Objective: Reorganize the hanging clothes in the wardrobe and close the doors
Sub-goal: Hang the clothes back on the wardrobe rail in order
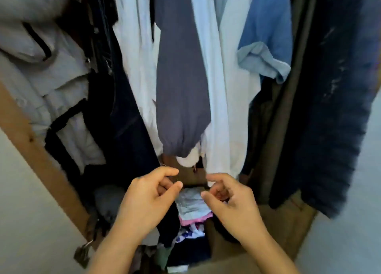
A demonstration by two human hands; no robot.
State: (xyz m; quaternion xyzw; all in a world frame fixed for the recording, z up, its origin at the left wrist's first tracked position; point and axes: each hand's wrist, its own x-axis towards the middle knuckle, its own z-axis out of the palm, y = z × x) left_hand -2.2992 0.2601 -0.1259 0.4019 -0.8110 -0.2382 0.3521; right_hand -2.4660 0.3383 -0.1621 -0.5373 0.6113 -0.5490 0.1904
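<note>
Left hand (148, 197) and right hand (231, 199) — fingers curled, gripping nothing clearly visible — beneath blurred hanging clothes (181, 77).

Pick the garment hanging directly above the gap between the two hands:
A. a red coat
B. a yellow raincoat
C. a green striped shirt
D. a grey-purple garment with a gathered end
D: the grey-purple garment hangs in the middle, its gathered end just above the left hand and right hand.

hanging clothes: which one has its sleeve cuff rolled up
The blue shirt, hanging right of the white garments. Its paler cuff is folded back on itself; the grey-purple garment in the middle ends in a gathered hem instead.
</note>
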